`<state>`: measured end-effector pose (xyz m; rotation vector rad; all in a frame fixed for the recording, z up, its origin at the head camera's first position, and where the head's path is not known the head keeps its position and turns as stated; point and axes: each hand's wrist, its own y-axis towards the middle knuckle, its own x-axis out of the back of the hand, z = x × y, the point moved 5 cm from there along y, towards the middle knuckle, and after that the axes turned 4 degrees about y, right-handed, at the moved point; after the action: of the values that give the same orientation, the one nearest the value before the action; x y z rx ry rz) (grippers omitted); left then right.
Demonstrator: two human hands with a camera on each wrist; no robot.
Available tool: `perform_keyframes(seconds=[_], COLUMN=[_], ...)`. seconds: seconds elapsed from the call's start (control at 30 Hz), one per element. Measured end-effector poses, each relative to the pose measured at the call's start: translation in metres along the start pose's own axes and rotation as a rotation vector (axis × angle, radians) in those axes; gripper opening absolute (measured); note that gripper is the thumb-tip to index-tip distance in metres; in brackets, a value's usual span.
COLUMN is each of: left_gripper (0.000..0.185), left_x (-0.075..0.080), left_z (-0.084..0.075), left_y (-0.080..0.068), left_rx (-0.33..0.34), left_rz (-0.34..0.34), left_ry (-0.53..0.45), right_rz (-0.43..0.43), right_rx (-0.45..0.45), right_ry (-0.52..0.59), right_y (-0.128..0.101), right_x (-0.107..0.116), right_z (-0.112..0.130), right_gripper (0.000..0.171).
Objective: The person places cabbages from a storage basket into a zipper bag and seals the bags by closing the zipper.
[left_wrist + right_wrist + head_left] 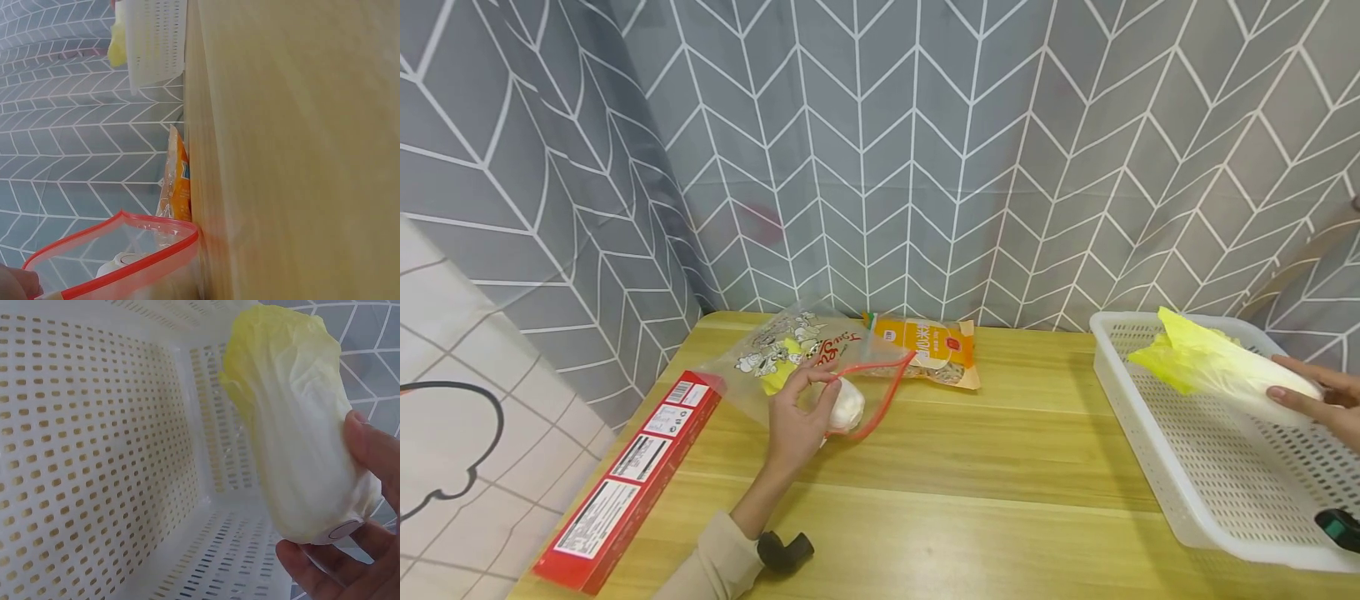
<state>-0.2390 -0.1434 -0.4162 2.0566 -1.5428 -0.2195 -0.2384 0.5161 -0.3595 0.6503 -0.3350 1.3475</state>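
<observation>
Gripping the napa cabbage (pixel 1217 371) by its white stem end, the right hand (pixel 1318 400) curled thumb and fingers round it and held it over the white perforated basket (pixel 1187 475) at the table's right side. The left hand (pixel 797 417) pinched the red-zippered rim of a clear zip bag (pixel 790 354) lying on the wooden table (pixel 1000 467), its mouth held open. An orange packet (pixel 928 350) lay just behind the bag; a red box (pixel 632 479) lay near the left edge.
</observation>
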Motion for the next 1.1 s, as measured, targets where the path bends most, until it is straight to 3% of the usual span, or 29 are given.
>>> perform_keyframes(seconds=[0.07,0.3,0.57,0.8,1.1], left_gripper=[0.011,0.009,0.006,0.007,0.008], left_x=[0.000,0.000,0.000,0.000,-0.001], left_z=[0.000,0.001,0.001,0.001,0.001], left_y=[0.000,0.001,0.001,0.000,0.000], left_rx=[-0.001,0.005,0.004,-0.001,-0.009], left_rz=[0.001,0.001,-0.005,-0.010,-0.011], left_ry=[-0.001,-0.004,-0.004,0.003,0.004], right_rz=[-0.007,-0.097,-0.059,-0.042,-0.033], right_rx=[-0.004,0.148,0.039,-0.007,0.032], right_ry=[-0.010,-0.026,-0.225,-0.235,-0.228], right_y=[0.000,0.001,-0.002,0.003,0.006], right_x=[-0.002,-0.011,-0.028,-0.035,-0.043], right_z=[0.005,0.039,0.057,0.068,0.089], right_gripper=[0.061,0.062,0.063,0.064,0.062])
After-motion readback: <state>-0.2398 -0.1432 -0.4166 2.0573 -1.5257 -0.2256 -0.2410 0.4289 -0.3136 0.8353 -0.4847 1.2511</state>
